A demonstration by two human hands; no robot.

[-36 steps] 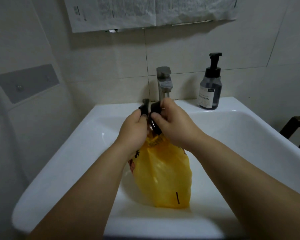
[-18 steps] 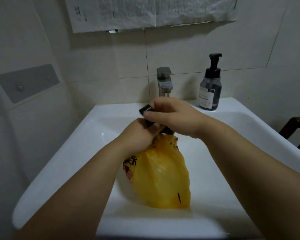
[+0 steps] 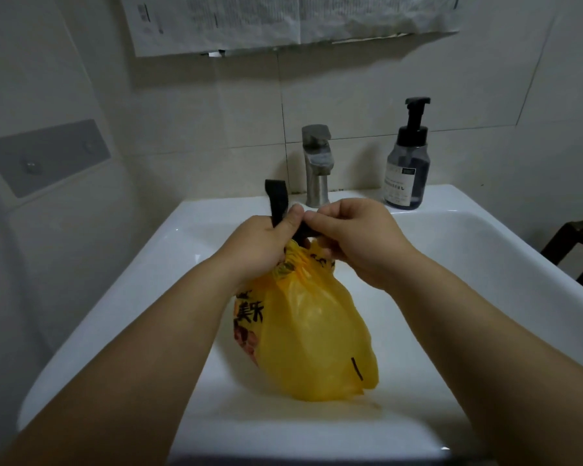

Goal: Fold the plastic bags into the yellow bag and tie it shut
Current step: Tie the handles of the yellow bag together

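Yellow bag (image 3: 313, 331) and one black strap (image 3: 276, 196), gripped by two hands (image 3: 260, 250) (image 3: 360, 240).

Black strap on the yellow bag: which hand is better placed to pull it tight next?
Right, probably: the right hand pinches the black strap beside the neck, free to pull, while the left hand grips the gathered neck of the yellow bag, anchoring it.
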